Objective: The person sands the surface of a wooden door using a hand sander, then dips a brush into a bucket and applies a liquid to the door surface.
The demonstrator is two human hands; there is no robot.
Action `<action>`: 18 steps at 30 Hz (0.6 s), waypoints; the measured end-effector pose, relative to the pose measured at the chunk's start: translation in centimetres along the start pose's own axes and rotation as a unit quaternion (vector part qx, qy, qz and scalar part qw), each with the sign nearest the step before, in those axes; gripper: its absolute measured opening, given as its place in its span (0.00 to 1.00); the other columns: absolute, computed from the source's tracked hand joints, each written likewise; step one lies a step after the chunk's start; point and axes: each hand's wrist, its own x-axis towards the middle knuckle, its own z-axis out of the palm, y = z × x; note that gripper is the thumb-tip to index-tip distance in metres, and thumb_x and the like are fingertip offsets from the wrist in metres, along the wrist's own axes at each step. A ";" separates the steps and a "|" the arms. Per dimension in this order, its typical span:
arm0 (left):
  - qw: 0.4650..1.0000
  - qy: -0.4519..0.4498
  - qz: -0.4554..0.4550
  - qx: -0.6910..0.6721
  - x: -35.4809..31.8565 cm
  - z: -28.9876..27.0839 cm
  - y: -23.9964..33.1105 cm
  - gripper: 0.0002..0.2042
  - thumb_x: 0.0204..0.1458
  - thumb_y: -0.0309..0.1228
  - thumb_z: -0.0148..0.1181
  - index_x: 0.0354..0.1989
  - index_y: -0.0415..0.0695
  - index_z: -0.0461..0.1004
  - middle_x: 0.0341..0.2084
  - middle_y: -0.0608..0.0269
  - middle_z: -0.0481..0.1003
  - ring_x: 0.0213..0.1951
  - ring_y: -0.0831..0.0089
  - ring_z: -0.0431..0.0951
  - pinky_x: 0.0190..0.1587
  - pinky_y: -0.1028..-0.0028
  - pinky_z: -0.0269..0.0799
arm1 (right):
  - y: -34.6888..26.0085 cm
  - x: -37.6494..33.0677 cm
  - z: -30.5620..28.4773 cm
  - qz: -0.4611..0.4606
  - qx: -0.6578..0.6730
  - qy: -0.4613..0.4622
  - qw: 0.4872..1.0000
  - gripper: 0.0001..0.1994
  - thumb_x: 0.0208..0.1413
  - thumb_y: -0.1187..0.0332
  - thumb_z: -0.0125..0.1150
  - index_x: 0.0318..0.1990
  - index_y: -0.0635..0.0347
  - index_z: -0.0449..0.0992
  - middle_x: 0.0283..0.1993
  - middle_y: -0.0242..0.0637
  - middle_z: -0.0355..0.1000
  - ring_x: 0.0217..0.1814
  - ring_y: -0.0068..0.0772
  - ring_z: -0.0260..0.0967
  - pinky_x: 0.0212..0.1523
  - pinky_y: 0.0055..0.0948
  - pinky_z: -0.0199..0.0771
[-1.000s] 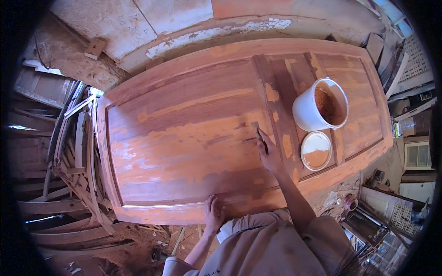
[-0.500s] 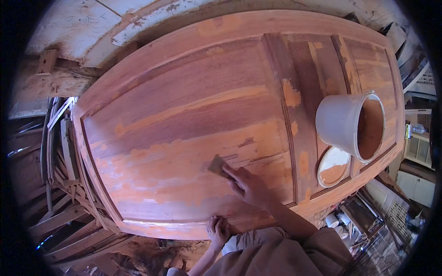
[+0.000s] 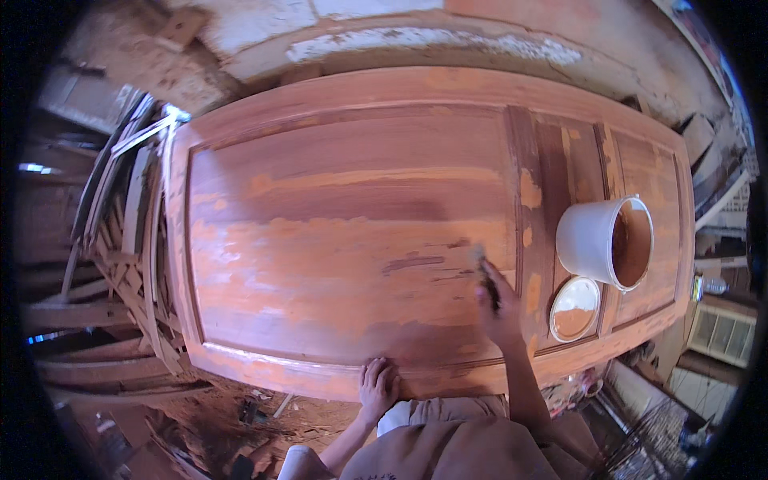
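Note:
A large reddish-brown wooden door panel (image 3: 336,144) lies flat before me, smeared with streaks of orange-brown filler. My right hand (image 3: 502,312) is closed around the dark handle of a putty knife (image 3: 478,258). Its blade, slightly blurred, is at the filler-covered surface right of the middle, beside some dark bare streaks. On the near edge of the door rests my left hand (image 3: 378,387), fingers laid over the rim and holding nothing. To the right, a white plastic bucket (image 3: 582,240) stands on the door with brown filler inside. Next to it lies a round lid (image 3: 574,310) smeared with filler.
Wooden offcuts and slats (image 3: 132,240) are piled at the left. Behind the door's far edge is a pale, worn wall surface (image 3: 384,20). A small glazed cabinet (image 3: 724,330) and assorted clutter stand at the right. Sawdust covers the floor (image 3: 312,424) below.
My right hand has moved the putty knife to the right across the door. The view has shifted, so the door sits lower. My left hand stays on the near edge.

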 end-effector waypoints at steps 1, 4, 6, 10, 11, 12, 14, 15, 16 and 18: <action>1.000 -0.001 -0.004 0.018 0.0 -0.4 0.2 0.17 0.49 0.35 0.65 0.47 0.46 0.73 0.55 0.56 0.70 0.60 0.59 0.68 0.64 0.54 0.58 | 0.0 -0.7 -0.4 -0.018 0.002 -0.009 1.000 0.21 0.63 0.66 0.54 0.62 0.59 0.66 0.52 0.50 0.73 0.50 0.43 0.74 0.51 0.34 0.72; 1.000 0.007 -0.014 -0.005 -0.6 -1.4 0.0 0.17 0.49 0.36 0.65 0.46 0.44 0.74 0.56 0.56 0.70 0.61 0.61 0.67 0.66 0.54 0.55 | 0.5 -4.1 -0.4 -0.011 -0.025 0.028 0.999 0.21 0.64 0.67 0.52 0.63 0.59 0.66 0.41 0.43 0.75 0.38 0.31 0.74 0.41 0.29 0.74; 0.999 0.029 -0.004 -0.016 -0.7 -1.9 -0.1 0.17 0.49 0.36 0.64 0.46 0.43 0.74 0.56 0.55 0.69 0.61 0.61 0.67 0.66 0.54 0.55 | -0.2 -6.4 0.0 0.007 0.045 0.052 0.998 0.20 0.65 0.70 0.49 0.64 0.63 0.64 0.27 0.28 0.63 0.22 0.14 0.57 0.23 0.17 0.60; 0.994 0.046 0.050 -0.080 -0.4 -1.8 -0.6 0.17 0.50 0.35 0.63 0.46 0.40 0.72 0.57 0.54 0.68 0.62 0.57 0.65 0.67 0.54 0.54 | 0.5 -11.0 0.3 -0.061 0.071 0.069 0.993 0.21 0.65 0.72 0.48 0.65 0.63 0.63 0.27 0.26 0.61 0.22 0.14 0.57 0.23 0.17 0.62; 0.991 0.054 0.058 -0.107 -0.4 -1.6 -1.0 0.18 0.49 0.35 0.63 0.47 0.41 0.72 0.57 0.54 0.68 0.62 0.56 0.65 0.67 0.53 0.55 | 0.3 -11.8 0.9 -0.055 0.068 0.093 0.992 0.20 0.65 0.71 0.50 0.63 0.65 0.64 0.25 0.28 0.63 0.22 0.16 0.59 0.21 0.18 0.61; 0.991 0.053 0.065 -0.100 -0.5 -1.8 -1.2 0.17 0.48 0.33 0.63 0.46 0.40 0.72 0.58 0.53 0.68 0.62 0.54 0.64 0.66 0.54 0.56 | -0.1 -12.6 1.3 -0.062 0.080 0.083 0.991 0.20 0.65 0.70 0.50 0.63 0.66 0.64 0.25 0.28 0.63 0.22 0.16 0.59 0.21 0.18 0.61; 0.992 0.061 0.064 -0.090 -1.4 -2.2 -1.7 0.17 0.47 0.31 0.63 0.46 0.40 0.72 0.58 0.52 0.67 0.62 0.52 0.64 0.66 0.54 0.57 | -0.6 -13.8 2.0 -0.076 0.095 0.064 0.991 0.20 0.65 0.70 0.49 0.63 0.66 0.64 0.25 0.28 0.63 0.22 0.16 0.59 0.21 0.19 0.61; 0.987 0.074 0.074 -0.122 -1.9 -2.7 -2.0 0.17 0.47 0.28 0.62 0.47 0.40 0.72 0.58 0.51 0.67 0.62 0.51 0.64 0.65 0.56 0.58 | -0.8 -14.4 2.4 -0.076 0.102 0.063 0.990 0.20 0.66 0.70 0.50 0.63 0.66 0.63 0.26 0.29 0.63 0.21 0.16 0.59 0.21 0.19 0.61; 0.979 0.087 0.089 -0.161 -2.3 -2.6 -2.0 0.17 0.47 0.25 0.61 0.47 0.40 0.72 0.58 0.50 0.67 0.62 0.51 0.63 0.65 0.57 0.59 | -0.9 -14.9 2.3 -0.076 0.102 0.066 0.990 0.20 0.66 0.69 0.50 0.63 0.66 0.63 0.26 0.29 0.63 0.21 0.16 0.59 0.21 0.19 0.62; 0.973 0.137 0.043 -0.183 -3.4 -3.4 -2.9 0.16 0.47 0.24 0.60 0.47 0.40 0.71 0.58 0.49 0.66 0.61 0.50 0.65 0.64 0.56 0.60 | -1.4 -15.7 2.8 -0.073 0.123 0.070 0.987 0.21 0.66 0.69 0.50 0.64 0.65 0.63 0.27 0.29 0.63 0.22 0.16 0.59 0.21 0.19 0.62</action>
